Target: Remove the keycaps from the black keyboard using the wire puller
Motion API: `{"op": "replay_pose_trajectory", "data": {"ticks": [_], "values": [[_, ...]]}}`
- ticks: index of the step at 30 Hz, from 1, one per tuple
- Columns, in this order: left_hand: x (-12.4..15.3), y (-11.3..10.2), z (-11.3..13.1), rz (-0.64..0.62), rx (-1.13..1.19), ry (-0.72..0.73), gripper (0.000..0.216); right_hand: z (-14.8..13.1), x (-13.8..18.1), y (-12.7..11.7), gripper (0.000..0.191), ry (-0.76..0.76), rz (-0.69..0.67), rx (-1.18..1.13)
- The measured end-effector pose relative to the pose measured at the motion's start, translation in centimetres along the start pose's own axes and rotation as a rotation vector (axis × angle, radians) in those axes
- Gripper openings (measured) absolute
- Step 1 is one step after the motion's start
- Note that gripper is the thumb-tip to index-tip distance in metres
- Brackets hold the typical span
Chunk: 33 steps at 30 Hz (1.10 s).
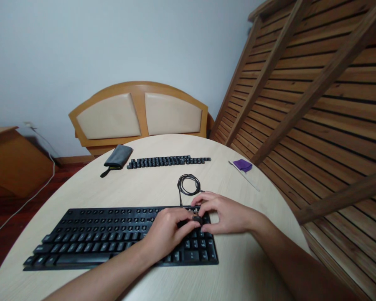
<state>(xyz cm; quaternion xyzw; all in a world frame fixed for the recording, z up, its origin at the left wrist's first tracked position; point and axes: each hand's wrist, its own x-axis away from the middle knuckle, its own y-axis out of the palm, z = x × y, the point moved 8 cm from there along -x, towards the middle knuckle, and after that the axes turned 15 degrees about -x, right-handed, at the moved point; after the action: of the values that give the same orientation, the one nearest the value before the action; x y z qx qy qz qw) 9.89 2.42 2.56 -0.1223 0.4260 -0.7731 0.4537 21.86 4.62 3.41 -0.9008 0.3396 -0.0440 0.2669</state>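
Note:
A black keyboard point(81, 258) lies across the near part of the round table. Its upper rows show bare switch sockets, while the lower rows and number pad carry keycaps. Over the upper right corner, my left hand point(169, 228) is closed, thumb and forefinger pinching a small black keycap point(196, 218). My right hand point(221, 213) meets it from the other side, its thumb and fingers curled closed around the same keycap. The fingers partly cover the keycap and the keys beneath. Just behind the hands, a coiled black cable point(189, 193) runs to the keyboard's back edge.
Loose black keycaps point(163, 161) stand in rows toward the table's far side. Left of them lies a grey pouch point(119, 156) with a black strap. A purple cloth point(242, 165) and a thin rod point(247, 179) rest at right. Wooden slats point(332, 104) lean beside the table.

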Motion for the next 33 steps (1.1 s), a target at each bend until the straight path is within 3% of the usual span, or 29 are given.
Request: {"op": "replay_pose_trajectory", "data": {"ticks": [14, 21, 29, 33], "values": [[-0.2, 0.0, -1.2, 0.023, 0.061, -0.134, 0.026, -0.6, -0.1, 0.2, 0.009, -0.055, 0.050, 0.040], [-0.3, 0.2, -3.3, 0.090, 0.255, -0.250, 0.030, -1.0, -0.5, 0.1, 0.013, -0.089, 0.087, 0.074], [-0.2, -0.5, -3.8, 0.168, 0.268, -0.305, 0.030, 0.3, -0.6, -0.3, 0.024, -0.009, 0.182, 0.008], [-0.2, -0.6, -4.0, 0.187, 0.276, -0.312, 0.027, -0.2, -0.7, -0.2, 0.020, -0.068, 0.187, 0.030]]}}
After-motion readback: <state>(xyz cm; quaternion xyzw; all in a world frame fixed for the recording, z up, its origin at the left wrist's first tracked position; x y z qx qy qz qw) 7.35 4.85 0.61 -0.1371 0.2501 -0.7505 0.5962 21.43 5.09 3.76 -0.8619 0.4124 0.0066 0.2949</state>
